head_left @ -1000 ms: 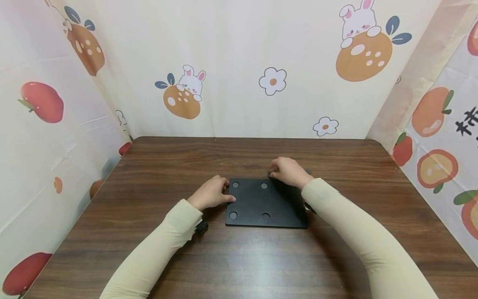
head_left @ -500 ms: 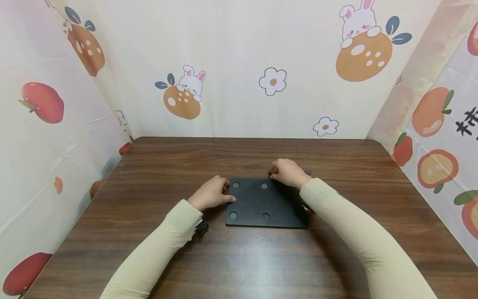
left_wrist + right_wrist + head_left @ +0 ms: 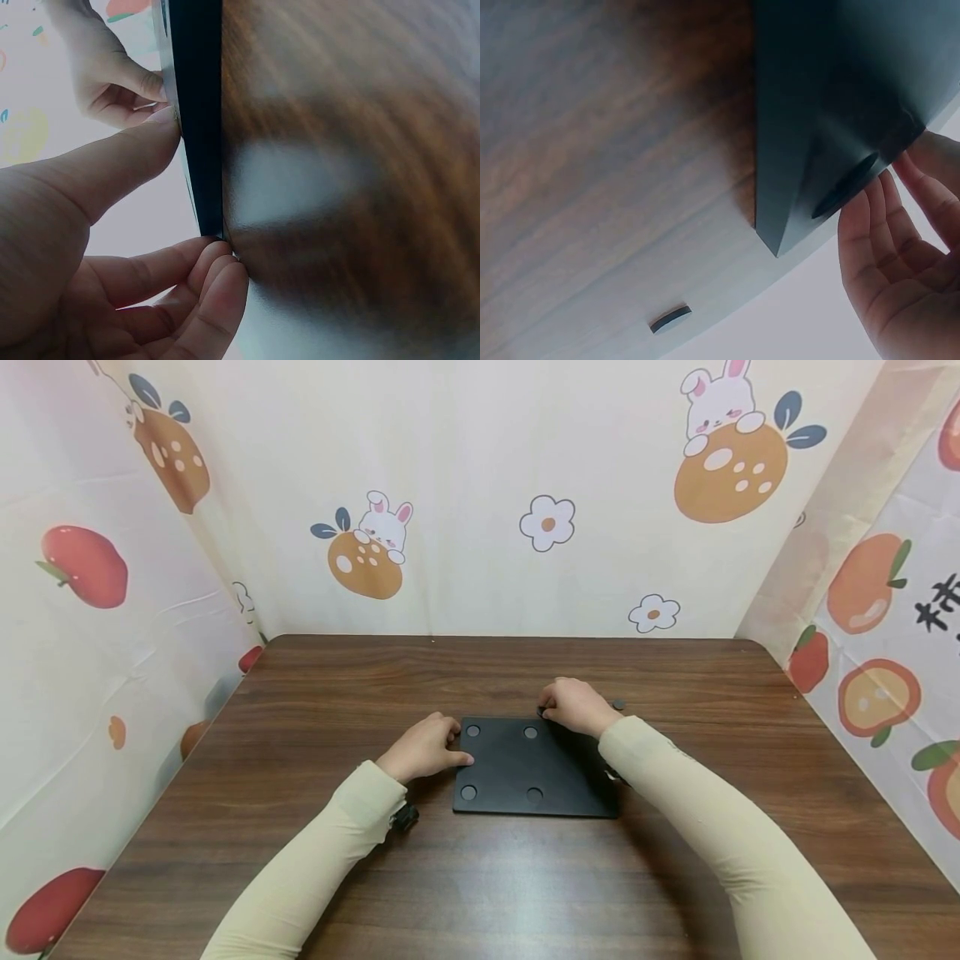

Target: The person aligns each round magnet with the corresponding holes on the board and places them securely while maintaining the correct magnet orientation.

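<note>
Right grip (image 3: 576, 703) pinches a small dark piece (image 3: 542, 712) between thumb and fingertips, at the far edge of a black board (image 3: 498, 768); the piece's outline is mostly hidden. Round recesses (image 3: 531, 732) show in the board, one just below those fingertips. Left grip (image 3: 423, 747) holds the board's left edge, thumb on top, bent fingers at the far corner. Just right of the right grip, a dark disc (image 3: 618, 704) lies on the brown tabletop (image 3: 337, 693), apart from the board.
</note>
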The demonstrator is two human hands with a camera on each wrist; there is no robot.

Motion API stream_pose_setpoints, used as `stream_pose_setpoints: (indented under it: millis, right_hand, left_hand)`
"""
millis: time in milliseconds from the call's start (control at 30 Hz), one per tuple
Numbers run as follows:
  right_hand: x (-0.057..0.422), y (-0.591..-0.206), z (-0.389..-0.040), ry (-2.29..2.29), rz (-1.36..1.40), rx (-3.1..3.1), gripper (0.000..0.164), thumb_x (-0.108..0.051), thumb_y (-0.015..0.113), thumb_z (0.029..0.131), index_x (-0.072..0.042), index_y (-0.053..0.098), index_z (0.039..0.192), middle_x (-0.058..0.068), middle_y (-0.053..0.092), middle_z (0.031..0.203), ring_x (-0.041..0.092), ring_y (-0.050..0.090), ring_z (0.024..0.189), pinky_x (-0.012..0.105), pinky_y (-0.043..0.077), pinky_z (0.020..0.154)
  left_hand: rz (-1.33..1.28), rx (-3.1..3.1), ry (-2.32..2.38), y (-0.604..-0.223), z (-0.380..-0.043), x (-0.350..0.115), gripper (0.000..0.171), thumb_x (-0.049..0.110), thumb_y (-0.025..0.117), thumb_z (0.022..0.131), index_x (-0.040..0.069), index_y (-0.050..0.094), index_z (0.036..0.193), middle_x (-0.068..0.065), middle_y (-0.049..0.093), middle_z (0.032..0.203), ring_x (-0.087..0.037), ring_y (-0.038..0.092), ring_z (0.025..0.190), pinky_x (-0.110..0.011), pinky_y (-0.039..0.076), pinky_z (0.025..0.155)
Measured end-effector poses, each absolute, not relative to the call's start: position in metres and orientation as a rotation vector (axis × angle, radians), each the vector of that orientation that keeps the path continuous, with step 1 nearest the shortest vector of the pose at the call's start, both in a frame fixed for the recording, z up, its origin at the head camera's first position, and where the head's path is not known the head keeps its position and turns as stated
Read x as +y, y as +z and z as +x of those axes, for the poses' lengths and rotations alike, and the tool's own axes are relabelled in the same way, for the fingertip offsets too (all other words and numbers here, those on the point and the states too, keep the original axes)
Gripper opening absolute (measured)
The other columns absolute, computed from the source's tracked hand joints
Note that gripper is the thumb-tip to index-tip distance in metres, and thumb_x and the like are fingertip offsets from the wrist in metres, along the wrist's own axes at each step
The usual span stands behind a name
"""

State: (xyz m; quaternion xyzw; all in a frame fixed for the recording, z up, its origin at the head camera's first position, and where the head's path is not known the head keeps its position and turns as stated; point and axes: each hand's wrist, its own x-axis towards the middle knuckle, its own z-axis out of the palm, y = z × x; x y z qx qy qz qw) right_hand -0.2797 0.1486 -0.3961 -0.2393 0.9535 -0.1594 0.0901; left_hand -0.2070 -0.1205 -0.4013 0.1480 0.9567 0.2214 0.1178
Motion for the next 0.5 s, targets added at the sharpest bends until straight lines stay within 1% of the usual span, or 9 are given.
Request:
stream_pose_setpoints:
  millis: [200,500]
  right_hand:
    - [0.1489,-0.3957,-0.2780,-0.480,-0.694,2.846,0.019,-0.011,0.065,0.094,-0.006,0.073,0.110,0.012,0.071,0.107,0.027,0.067,0.100,0.043,0.055,0.086]
    - [0.1495,-0.3992,-0.2802,-0.452,-0.706,2.869,0.015,-0.013,0.066,0.093,-0.008,0.075,0.105,0.009,0.070,0.101,0.024,0.065,0.094,0.042,0.054,0.083]
  left_hand:
    - [0.434,2.796,0.650,-0.4016,-0.2070,-0.1203,0.059,0.036,0.076,0.085,0.000,0.060,0.129,-0.015,0.060,0.121,-0.026,0.059,0.111,-0.042,0.051,0.093]
    - [0.446,2.796,0.649,-0.4022,-0.2068,-0.1210,0.059,0.035,0.077,0.085,0.000,0.060,0.129,-0.015,0.060,0.120,-0.026,0.059,0.110,-0.041,0.051,0.093]
